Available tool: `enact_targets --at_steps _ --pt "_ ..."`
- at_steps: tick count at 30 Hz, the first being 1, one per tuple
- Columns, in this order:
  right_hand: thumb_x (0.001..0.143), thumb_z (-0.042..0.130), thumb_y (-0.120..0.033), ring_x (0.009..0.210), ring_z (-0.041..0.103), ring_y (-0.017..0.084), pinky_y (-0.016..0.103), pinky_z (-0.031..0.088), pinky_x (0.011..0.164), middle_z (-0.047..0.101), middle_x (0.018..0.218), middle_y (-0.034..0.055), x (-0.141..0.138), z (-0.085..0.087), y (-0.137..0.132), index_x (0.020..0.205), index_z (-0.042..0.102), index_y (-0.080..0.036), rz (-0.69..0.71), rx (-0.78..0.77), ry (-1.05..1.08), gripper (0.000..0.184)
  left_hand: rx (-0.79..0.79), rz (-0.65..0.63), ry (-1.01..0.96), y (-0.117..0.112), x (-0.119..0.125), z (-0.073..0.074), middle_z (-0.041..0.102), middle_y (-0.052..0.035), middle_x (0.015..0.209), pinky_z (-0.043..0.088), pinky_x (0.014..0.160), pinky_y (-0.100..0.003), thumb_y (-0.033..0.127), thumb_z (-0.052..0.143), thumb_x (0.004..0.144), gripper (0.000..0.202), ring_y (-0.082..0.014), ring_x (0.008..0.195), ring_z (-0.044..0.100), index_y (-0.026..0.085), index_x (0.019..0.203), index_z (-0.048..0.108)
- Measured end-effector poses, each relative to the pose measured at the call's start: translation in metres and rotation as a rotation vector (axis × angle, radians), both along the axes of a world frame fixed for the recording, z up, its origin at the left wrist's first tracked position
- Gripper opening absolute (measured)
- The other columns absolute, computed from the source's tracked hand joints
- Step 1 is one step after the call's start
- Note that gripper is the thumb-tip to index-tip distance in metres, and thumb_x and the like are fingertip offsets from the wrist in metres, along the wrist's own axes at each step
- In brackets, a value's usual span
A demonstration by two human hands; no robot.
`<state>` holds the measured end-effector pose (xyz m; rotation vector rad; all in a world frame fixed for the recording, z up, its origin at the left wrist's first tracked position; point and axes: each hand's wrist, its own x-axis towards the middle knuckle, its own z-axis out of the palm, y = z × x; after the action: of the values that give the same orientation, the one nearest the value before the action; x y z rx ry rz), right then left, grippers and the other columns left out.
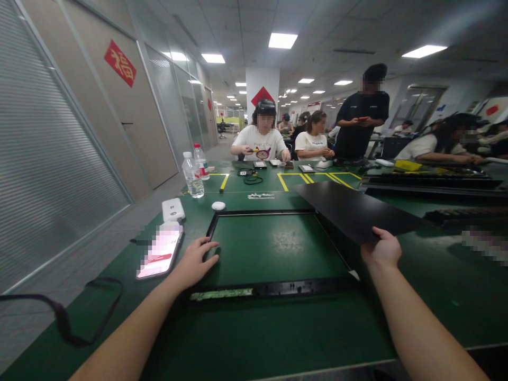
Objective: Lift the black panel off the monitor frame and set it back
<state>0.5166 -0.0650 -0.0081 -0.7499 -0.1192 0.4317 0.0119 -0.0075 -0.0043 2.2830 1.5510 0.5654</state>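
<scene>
A black rectangular frame (pixel 305 287) lies flat on the green table, with a green circuit strip (pixel 222 294) along its near bar. My left hand (pixel 198 260) rests over the frame's left side, its fingers apart and stretched inward. At the right, my right hand (pixel 383 248) grips the near edge of a thin black panel (pixel 349 206). The panel is raised and tilted above the frame's right side, hiding part of that bar and corner. A small white piece (pixel 354 274) shows at the frame's near right corner.
Left of the frame are a lit phone (pixel 161 251), a white power bank (pixel 173 210), a white earbud case (pixel 218 205) and water bottles (pixel 193 177). Dark panels (pixel 428 185) are stacked at the right. Across the green table (pixel 270 333), several people sit or stand.
</scene>
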Motion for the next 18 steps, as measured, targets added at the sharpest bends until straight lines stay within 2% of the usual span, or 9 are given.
enact_targets --at_steps 2,8,14,18 --pt "0.06 0.062 -0.005 0.07 0.066 0.014 0.031 0.062 0.064 0.06 0.084 -0.0053 0.0 0.002 -0.001 0.085 0.043 -0.024 -0.062 -0.035 0.011 0.037 -0.008 0.003 0.007 -0.001 0.0 0.0 0.056 -0.017 0.143 0.042 0.112 -0.054 0.047 0.054 0.086 0.052 -0.0373 0.134 0.053 0.018 0.126 0.072" --pt "0.056 0.058 0.0 0.062 0.063 0.012 0.024 0.056 0.052 0.06 0.075 -0.0055 0.005 0.004 -0.003 0.08 0.047 -0.021 -0.102 -0.091 0.108 0.034 -0.018 -0.002 0.018 -0.001 0.001 0.0 0.055 -0.0175 0.143 0.039 0.114 -0.055 0.049 0.055 0.085 0.054 -0.0383 0.134 0.052 0.018 0.126 0.071" --pt "0.059 0.056 0.002 0.062 0.065 0.014 0.028 0.059 0.055 0.061 0.076 -0.0049 0.009 -0.001 -0.001 0.078 0.046 -0.022 -0.109 -0.188 0.159 0.032 -0.007 -0.005 -0.001 -0.002 0.001 -0.002 0.055 -0.0176 0.142 0.04 0.113 -0.056 0.05 0.055 0.084 0.053 -0.0395 0.134 0.051 0.019 0.124 0.072" --pt "0.061 0.054 0.001 0.059 0.063 0.012 0.027 0.06 0.057 0.06 0.073 -0.0063 0.021 -0.011 0.0 0.08 0.047 -0.022 -0.007 -0.255 0.195 0.031 -0.016 -0.006 0.025 -0.002 0.002 -0.001 0.053 -0.0189 0.143 0.038 0.114 -0.054 0.05 0.054 0.085 0.056 -0.039 0.135 0.05 0.017 0.126 0.071"
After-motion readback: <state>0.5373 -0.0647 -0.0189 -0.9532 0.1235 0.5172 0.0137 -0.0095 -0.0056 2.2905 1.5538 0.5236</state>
